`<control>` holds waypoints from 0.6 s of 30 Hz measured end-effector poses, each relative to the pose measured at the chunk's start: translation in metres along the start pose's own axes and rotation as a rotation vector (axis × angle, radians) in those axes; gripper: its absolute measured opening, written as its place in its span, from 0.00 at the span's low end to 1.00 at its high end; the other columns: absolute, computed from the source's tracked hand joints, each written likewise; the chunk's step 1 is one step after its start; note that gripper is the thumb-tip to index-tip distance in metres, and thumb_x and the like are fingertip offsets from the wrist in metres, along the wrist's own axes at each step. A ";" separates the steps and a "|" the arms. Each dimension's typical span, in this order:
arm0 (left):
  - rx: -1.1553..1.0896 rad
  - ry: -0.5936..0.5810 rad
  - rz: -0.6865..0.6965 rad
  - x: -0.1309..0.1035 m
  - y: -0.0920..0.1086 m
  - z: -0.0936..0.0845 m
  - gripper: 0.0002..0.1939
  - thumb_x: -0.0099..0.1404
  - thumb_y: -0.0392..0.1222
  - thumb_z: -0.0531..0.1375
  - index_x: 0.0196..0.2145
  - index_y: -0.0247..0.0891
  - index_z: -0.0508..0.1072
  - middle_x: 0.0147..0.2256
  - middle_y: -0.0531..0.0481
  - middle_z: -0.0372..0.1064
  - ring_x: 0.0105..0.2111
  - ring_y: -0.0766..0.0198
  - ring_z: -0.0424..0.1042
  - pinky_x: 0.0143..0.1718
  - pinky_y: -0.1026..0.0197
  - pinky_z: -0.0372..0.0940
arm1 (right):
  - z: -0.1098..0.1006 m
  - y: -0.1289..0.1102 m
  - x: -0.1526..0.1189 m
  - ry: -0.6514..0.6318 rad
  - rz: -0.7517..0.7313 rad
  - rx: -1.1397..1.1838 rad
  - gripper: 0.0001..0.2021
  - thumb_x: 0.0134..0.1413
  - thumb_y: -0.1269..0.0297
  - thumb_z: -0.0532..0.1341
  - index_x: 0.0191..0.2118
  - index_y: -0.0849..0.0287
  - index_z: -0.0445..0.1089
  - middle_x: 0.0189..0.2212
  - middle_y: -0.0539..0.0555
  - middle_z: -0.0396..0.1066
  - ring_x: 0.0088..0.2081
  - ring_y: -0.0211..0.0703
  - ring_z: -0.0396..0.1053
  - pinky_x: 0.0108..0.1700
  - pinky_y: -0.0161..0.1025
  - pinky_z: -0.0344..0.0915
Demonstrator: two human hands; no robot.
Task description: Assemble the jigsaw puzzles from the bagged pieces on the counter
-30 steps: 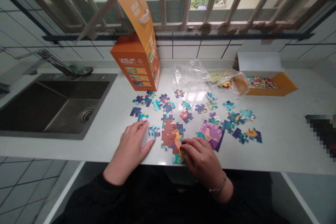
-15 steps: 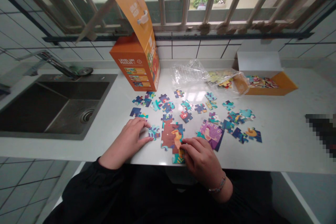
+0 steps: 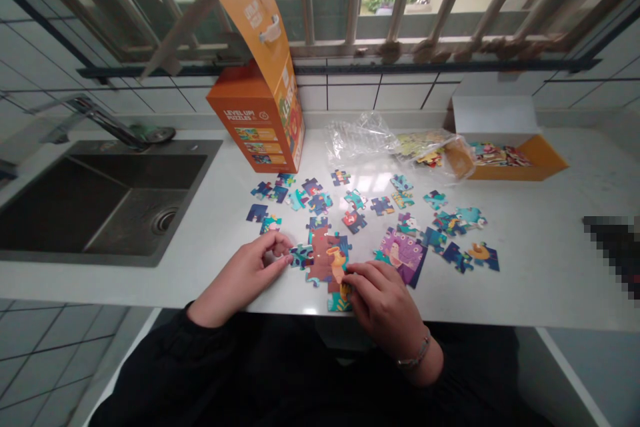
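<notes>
Between thumb and forefinger, my left hand pinches the left edge of a blue and teal puzzle piece. That piece lies against the left side of several joined puzzle pieces, brown with an orange figure; whether it interlocks cannot be made out. My right hand is closed at their lower right edge, fingertips gripping it and covering part of it. Just beyond that hand lies a purple puzzle section with a pale bird.
Loose pieces spread across the white counter. Behind them stand an open orange puzzle box, crumpled clear plastic, a bag of pieces and an open carton of more pieces. A sink is at left.
My left hand has slid the blue and teal piece right, up to the joined pieces, and turned it slightly. My right hand has stayed in place.
</notes>
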State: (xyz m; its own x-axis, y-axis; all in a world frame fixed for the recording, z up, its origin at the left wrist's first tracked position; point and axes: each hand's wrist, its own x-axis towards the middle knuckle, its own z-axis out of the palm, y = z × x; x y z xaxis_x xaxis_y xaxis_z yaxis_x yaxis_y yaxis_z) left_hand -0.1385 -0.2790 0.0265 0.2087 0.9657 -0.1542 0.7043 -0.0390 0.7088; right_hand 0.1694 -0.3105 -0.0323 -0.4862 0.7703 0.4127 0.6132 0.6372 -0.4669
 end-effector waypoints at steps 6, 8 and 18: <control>0.075 0.066 -0.002 0.007 0.001 0.000 0.15 0.77 0.51 0.56 0.52 0.43 0.77 0.37 0.51 0.76 0.36 0.58 0.74 0.39 0.58 0.67 | 0.000 -0.001 0.001 -0.007 0.011 0.012 0.11 0.69 0.73 0.61 0.52 0.55 0.76 0.52 0.57 0.79 0.52 0.54 0.73 0.56 0.54 0.71; 0.112 0.073 0.028 0.010 -0.001 0.000 0.16 0.78 0.50 0.54 0.51 0.43 0.79 0.42 0.48 0.79 0.41 0.55 0.77 0.45 0.55 0.70 | 0.000 -0.001 0.000 -0.008 0.015 0.007 0.12 0.68 0.74 0.62 0.52 0.55 0.76 0.52 0.57 0.79 0.53 0.54 0.74 0.57 0.54 0.71; 0.179 0.051 0.120 0.021 -0.005 0.006 0.18 0.77 0.43 0.53 0.52 0.43 0.82 0.50 0.45 0.81 0.50 0.52 0.79 0.56 0.50 0.72 | -0.001 -0.001 0.001 0.000 0.019 0.000 0.11 0.70 0.72 0.61 0.52 0.54 0.77 0.52 0.57 0.80 0.52 0.54 0.74 0.57 0.54 0.72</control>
State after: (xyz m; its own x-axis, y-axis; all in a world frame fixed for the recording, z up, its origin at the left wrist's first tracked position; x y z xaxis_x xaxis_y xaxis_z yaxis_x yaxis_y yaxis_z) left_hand -0.1335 -0.2605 0.0152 0.2672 0.9629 -0.0381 0.7867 -0.1951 0.5857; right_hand 0.1687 -0.3104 -0.0299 -0.4745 0.7819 0.4043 0.6219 0.6228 -0.4747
